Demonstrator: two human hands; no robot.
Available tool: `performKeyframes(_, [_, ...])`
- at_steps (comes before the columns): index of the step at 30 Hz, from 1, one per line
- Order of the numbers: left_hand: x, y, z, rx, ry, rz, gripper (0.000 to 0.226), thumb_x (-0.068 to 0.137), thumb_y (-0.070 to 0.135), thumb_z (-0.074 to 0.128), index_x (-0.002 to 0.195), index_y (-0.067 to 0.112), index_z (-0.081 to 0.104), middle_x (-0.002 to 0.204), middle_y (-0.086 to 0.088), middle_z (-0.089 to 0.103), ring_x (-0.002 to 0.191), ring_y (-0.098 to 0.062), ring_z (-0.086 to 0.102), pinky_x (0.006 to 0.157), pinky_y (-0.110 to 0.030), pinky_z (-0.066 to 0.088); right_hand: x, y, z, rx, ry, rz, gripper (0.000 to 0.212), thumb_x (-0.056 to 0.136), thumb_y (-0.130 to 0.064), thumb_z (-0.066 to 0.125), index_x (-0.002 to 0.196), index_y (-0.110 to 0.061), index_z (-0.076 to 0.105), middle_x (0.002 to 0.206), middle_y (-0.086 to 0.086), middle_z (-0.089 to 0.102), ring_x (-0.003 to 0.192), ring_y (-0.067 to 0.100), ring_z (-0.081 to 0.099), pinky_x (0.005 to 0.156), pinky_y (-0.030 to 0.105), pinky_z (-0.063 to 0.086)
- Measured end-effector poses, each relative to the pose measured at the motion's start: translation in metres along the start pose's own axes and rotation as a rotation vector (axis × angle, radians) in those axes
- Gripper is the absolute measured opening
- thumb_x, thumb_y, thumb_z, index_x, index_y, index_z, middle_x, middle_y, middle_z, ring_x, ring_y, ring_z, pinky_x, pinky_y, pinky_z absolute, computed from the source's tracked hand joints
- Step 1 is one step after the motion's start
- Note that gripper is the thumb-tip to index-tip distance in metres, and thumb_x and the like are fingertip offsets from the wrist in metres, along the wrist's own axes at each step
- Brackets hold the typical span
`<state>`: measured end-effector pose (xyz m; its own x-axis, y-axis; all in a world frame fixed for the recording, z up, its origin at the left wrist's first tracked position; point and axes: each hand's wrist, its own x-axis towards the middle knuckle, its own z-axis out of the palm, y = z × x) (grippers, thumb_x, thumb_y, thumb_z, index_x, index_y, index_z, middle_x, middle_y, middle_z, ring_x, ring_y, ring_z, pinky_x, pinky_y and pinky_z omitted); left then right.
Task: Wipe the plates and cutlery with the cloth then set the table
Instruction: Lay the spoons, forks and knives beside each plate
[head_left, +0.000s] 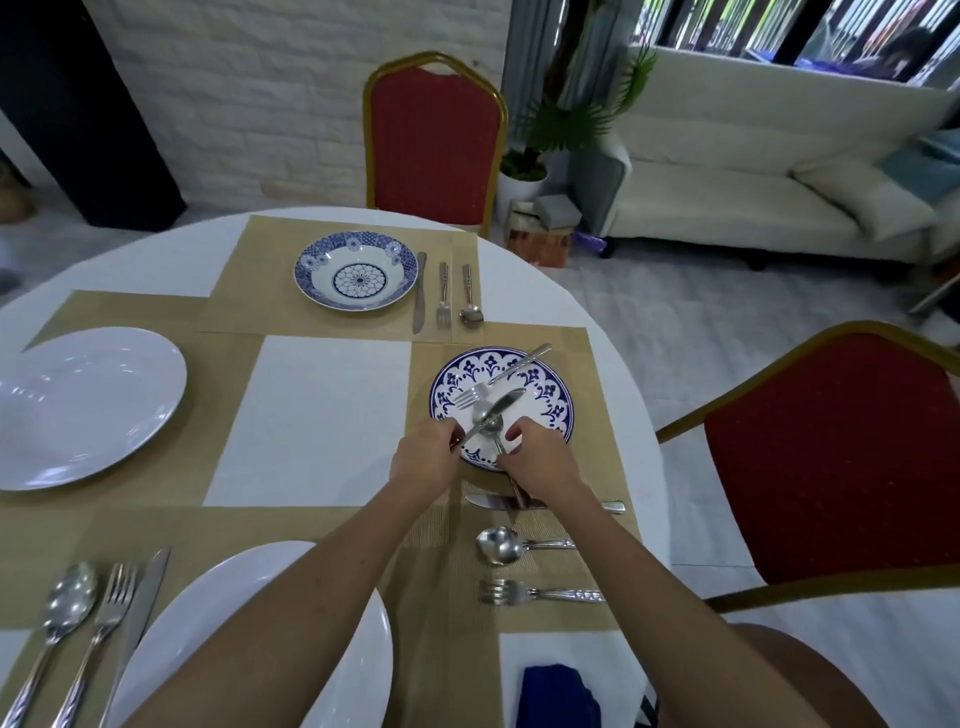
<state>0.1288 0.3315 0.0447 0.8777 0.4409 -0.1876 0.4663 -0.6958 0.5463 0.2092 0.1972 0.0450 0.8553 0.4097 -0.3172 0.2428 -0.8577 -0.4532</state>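
A folded dark blue cloth (558, 696) lies at the table's near edge, untouched. Beyond it a steel fork (540, 592), spoon (511, 544) and knife (540, 503) lie side by side on a woven tan mat (441, 561).

Both hands work over the small round blue-patterned plate (545, 395). The left hand (423, 460) pinches the handle end of a second knife (493, 410), fingers curled tight, its blade slanting over the plate. The right hand (535, 460) has its fingers closed round the handle of a spoon in the plate (488, 421), whose bowl sits under that blade. A fork across the plate (498, 375) rests loose.

Farther off stands a glossy blue-and-white bowl (356, 271) with cutlery beside it.
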Motion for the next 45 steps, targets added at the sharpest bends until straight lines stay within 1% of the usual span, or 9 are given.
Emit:
performKeyframes(3, [0.000, 0.000, 0.000, 0.020, 0.004, 0.003, 0.018, 0.092, 0.018, 0.054, 0.108, 0.016, 0.062, 0.107, -0.005, 0.064, 0.093, -0.023, 0.061, 0.072, -0.031, 0.049, -0.001, 0.001, -0.004, 0.046, 0.006, 0.007, 0.029, 0.083, -0.026, 0.069, 0.108, -0.015, 0.060, 0.102, 0.005, 0.066, 0.090, 0.018, 0.058, 0.073, 0.027, 0.043])
performKeyframes(8, [-0.002, 0.001, 0.002, 0.075, 0.026, 0.012, 0.020, 0.094, 0.021, 0.051, 0.112, 0.019, 0.060, 0.111, -0.002, 0.061, 0.096, -0.022, 0.060, 0.071, -0.031, 0.048, 0.000, 0.004, -0.014, 0.175, -0.061, 0.054, 0.023, 0.081, -0.026, 0.074, 0.097, -0.011, 0.067, 0.087, 0.006, 0.071, 0.077, 0.022, 0.070, 0.075, 0.034, 0.058])
performKeyframes(13, [-0.001, 0.000, 0.004, 0.061, 0.031, 0.038, 0.023, 0.095, 0.017, 0.047, 0.114, 0.015, 0.059, 0.114, -0.006, 0.059, 0.098, -0.023, 0.058, 0.074, -0.032, 0.048, 0.000, 0.010, -0.019, 0.205, -0.117, 0.082, 0.016, 0.085, -0.023, 0.070, 0.095, -0.011, 0.071, 0.084, 0.005, 0.071, 0.076, 0.019, 0.069, 0.074, 0.034, 0.060])
performKeyframes(18, [0.001, -0.002, 0.005, 0.081, 0.052, 0.038, 0.021, 0.094, 0.021, 0.049, 0.112, 0.019, 0.060, 0.113, -0.002, 0.061, 0.097, -0.021, 0.058, 0.072, -0.029, 0.046, -0.001, 0.017, -0.029, 0.149, -0.094, 0.118, 0.028, 0.085, -0.022, 0.062, 0.091, 0.003, 0.071, 0.073, 0.009, 0.062, 0.065, 0.017, 0.054, 0.063, 0.028, 0.045])
performKeyframes(22, [0.010, -0.001, 0.006, 0.234, 0.118, 0.093, 0.025, 0.092, 0.032, 0.052, 0.113, 0.021, 0.062, 0.107, 0.000, 0.066, 0.097, -0.019, 0.058, 0.080, -0.030, 0.046, 0.000, 0.028, -0.037, 0.124, -0.041, 0.179, 0.026, 0.087, -0.021, 0.058, 0.091, 0.002, 0.069, 0.069, 0.008, 0.060, 0.057, 0.016, 0.050, 0.055, 0.026, 0.041])
performKeyframes(28, [0.038, 0.013, 0.005, 0.245, 0.120, 0.147, 0.026, 0.093, 0.027, 0.052, 0.115, 0.020, 0.062, 0.108, -0.002, 0.067, 0.102, -0.023, 0.056, 0.086, -0.033, 0.046, 0.013, 0.036, -0.052, 0.072, -0.008, 0.161, 0.011, 0.083, -0.028, 0.065, 0.088, -0.019, 0.068, 0.085, 0.000, 0.068, 0.078, 0.019, 0.064, 0.074, 0.035, 0.057])
performKeyframes(34, [0.069, 0.046, 0.000, 0.175, 0.069, 0.250, 0.029, 0.096, 0.024, 0.047, 0.119, 0.017, 0.063, 0.117, -0.006, 0.063, 0.108, -0.025, 0.055, 0.089, -0.038, 0.047, 0.023, 0.047, -0.057, 0.007, -0.015, 0.112, 0.004, 0.081, -0.025, 0.066, 0.084, -0.023, 0.067, 0.090, -0.001, 0.068, 0.084, 0.019, 0.063, 0.078, 0.035, 0.056])
performKeyframes(41, [0.096, 0.069, -0.006, 0.806, -0.128, 0.487, 0.040, 0.100, 0.030, 0.032, 0.135, 0.020, 0.049, 0.129, -0.015, 0.049, 0.119, -0.031, 0.046, 0.095, -0.039, 0.040, 0.035, 0.056, -0.059, 0.003, -0.027, 0.072, 0.006, 0.081, -0.028, 0.067, 0.086, -0.028, 0.064, 0.092, -0.003, 0.067, 0.085, 0.019, 0.063, 0.082, 0.038, 0.056])
performKeyframes(45, [0.104, 0.070, -0.005, 0.966, -0.147, 0.553, 0.040, 0.101, 0.029, 0.029, 0.134, 0.017, 0.048, 0.127, -0.011, 0.052, 0.118, -0.028, 0.048, 0.091, -0.035, 0.043, 0.036, 0.056, -0.056, -0.035, -0.038, 0.065, 0.013, 0.081, -0.026, 0.066, 0.094, -0.024, 0.065, 0.094, -0.001, 0.066, 0.084, 0.020, 0.063, 0.080, 0.036, 0.056])
